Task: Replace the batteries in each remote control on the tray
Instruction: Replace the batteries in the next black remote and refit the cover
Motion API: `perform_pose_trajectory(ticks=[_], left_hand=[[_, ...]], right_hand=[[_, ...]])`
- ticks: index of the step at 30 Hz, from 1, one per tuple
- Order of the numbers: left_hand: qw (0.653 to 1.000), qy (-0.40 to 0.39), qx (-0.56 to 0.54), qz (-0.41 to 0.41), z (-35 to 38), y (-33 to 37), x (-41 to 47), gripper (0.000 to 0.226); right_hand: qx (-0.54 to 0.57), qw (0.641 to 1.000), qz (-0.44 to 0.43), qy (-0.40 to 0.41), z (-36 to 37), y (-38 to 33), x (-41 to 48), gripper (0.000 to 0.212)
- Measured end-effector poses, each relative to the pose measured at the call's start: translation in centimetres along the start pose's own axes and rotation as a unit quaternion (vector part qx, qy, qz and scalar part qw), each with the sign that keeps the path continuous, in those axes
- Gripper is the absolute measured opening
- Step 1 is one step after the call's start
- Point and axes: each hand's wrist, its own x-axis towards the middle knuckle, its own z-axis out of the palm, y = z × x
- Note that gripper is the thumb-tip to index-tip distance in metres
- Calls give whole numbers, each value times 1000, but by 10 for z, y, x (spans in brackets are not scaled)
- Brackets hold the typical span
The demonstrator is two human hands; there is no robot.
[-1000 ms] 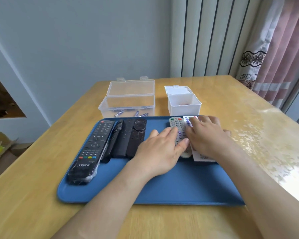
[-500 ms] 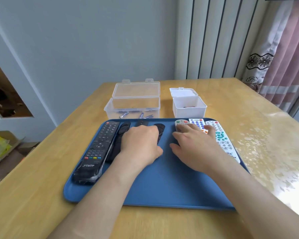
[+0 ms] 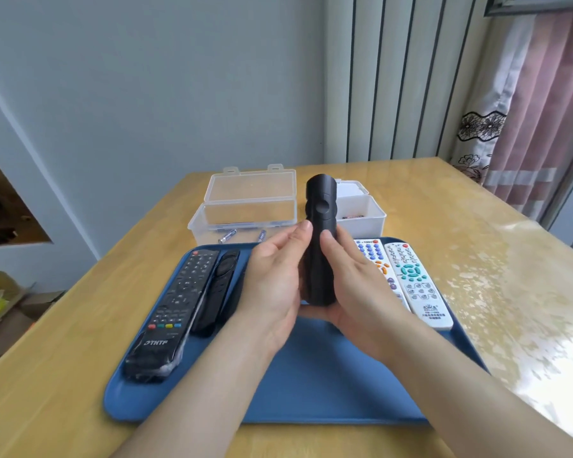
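Observation:
A black remote (image 3: 321,233) is held upright above the blue tray (image 3: 311,385), its back side with a round dimple facing me. My left hand (image 3: 275,285) grips its left side and my right hand (image 3: 354,285) cups its lower end, both thumbs on the back. On the tray's left lie a long black remote in plastic wrap (image 3: 172,312) and a slim black remote (image 3: 217,285). Two white remotes (image 3: 417,282) with coloured buttons lie on its right. Loose batteries (image 3: 227,236) lie in the clear open box (image 3: 245,206).
A small white open box (image 3: 364,213) with batteries inside stands behind the tray on the wooden table (image 3: 477,259). The table's right part has a glossy cover. A wall, a radiator and a curtain stand beyond. Cardboard boxes sit on the floor at left.
Both hands were flat on the remotes on the tray. Now they have lifted one black remote off the tray and hold it upright with its back toward me.

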Motion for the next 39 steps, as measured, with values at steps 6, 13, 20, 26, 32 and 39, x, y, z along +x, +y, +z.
perform_pose_trajectory(ticks=[6, 13, 20, 26, 32, 39], left_hand=[[993, 76, 79, 32, -3, 3, 1, 20], [992, 92, 81, 43, -4, 4, 0, 11], [989, 67, 117, 55, -5, 7, -2, 9], [987, 69, 132, 56, 0, 9, -6, 24], [989, 94, 109, 13, -1, 8, -7, 17], [988, 88, 123, 16, -5, 10, -5, 9]], right_hand=[[-27, 998, -13, -52, 2, 3, -2, 25], [-47, 998, -14, -51, -2, 2, -1, 25], [-33, 996, 51, -71, -5, -5, -1, 27], [-82, 995, 28, -50, -6, -4, -5, 35], [-118, 993, 2, -21, -1, 5, -5, 22], [-97, 994, 17, -36, -1, 4, -4, 22]])
